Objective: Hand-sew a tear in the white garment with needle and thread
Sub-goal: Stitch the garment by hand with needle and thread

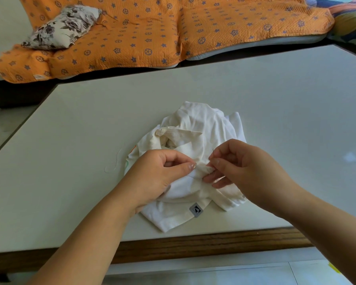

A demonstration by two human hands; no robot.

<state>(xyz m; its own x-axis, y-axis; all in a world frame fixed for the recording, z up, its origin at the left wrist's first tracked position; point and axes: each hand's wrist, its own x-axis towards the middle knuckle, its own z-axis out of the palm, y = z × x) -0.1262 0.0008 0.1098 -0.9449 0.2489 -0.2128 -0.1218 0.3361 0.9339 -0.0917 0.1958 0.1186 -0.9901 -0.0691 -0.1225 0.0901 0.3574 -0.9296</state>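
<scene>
Needle [213, 154], thin, pinched by R hand [247, 168]; L hand [155, 176] pinches crumpled garment [195, 124].

From my feed I see a pale, glossy surface [80, 140] with a dark wooden near edge [193, 245], and daylight glares off its right side. Beyond its far edge stands a sofa [265, 45] under an orange quilted cover [152, 38] printed with blue stars and wheels, with a floral cushion [64, 25] at its left end. Pale floor tiles [214, 273] show nearest me.
</scene>
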